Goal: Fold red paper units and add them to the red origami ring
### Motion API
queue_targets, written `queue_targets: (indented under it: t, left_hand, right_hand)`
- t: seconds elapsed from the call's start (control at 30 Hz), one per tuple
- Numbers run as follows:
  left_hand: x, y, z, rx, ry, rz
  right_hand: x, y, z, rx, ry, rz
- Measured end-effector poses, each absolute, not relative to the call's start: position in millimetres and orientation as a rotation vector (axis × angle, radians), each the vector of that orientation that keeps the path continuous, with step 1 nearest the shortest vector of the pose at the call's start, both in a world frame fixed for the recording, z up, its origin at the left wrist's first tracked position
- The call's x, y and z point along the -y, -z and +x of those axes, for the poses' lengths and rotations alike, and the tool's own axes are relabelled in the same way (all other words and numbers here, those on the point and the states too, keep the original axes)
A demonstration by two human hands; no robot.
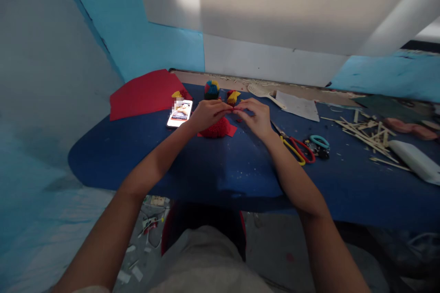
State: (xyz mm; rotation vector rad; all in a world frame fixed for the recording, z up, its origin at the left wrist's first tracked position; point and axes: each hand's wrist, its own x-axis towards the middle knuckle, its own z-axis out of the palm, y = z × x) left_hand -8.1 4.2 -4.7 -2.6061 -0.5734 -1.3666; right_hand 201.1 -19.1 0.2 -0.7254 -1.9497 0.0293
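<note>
My left hand [209, 115] and my right hand [256, 118] meet above the blue table, fingertips pinched together. Between them is a small red piece [234, 108], perhaps folded paper; its exact shape is too small to make out. Just below, a red textured mass [213, 131] lies on a red sheet, partly covered by my left hand. Behind the hands stand a multicoloured textured ball [212, 88] and a yellow bundle [233, 97]. Left of my left hand rests a phone [180, 113] with its screen lit.
A large red sheet [142, 95] lies at the left back. To the right are scissors [297, 149] with red and yellow handles, a teal-handled tool [319, 141], thin wooden sticks [366, 135], a white slotted spoon [264, 93] and pale paper [298, 105]. A wall runs behind the table [117, 155].
</note>
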Motion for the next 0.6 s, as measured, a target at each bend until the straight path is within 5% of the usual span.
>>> queue_targets:
  t: [0.37, 0.6]
  left_hand:
    - [2, 8, -2, 0.728, 1.539, -2.633]
    - [6, 6, 2, 1.309, 0.882, -2.785]
  right_hand:
    - [23, -7, 199, 2.001, -0.197, -0.723]
    - [8, -4, 214, 2.231, -0.117, -1.392]
